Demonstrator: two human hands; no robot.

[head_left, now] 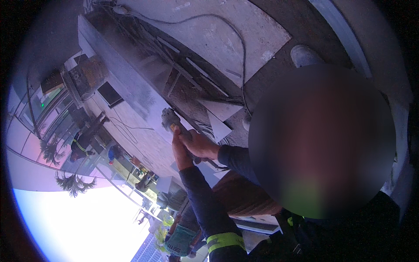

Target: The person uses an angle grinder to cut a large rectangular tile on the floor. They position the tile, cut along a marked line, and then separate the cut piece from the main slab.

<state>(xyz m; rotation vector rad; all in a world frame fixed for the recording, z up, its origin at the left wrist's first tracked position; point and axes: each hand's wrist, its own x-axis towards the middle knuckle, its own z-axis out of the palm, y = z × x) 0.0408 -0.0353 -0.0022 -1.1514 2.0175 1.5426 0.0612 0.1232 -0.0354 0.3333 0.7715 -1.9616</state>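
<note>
Both my hands hold an angle grinder, a grey tool with a thick head, near the middle of the picture. My left hand is closed along its side, fingers reaching up near the head. My right hand wraps round the body close beside it. A dark cord runs from behind the hands. The grinder's head overlaps the edge of a long pale slab; I cannot tell whether they touch. The disc is not clear. Dark sleeves cover both arms, the left one with a yellow-green band.
A pale board lies on the ground with a cable across it. Thin strips and pale offcuts lie beside the slab. Other people stand beyond, including a person in a green top. A large blurred patch hides the right side.
</note>
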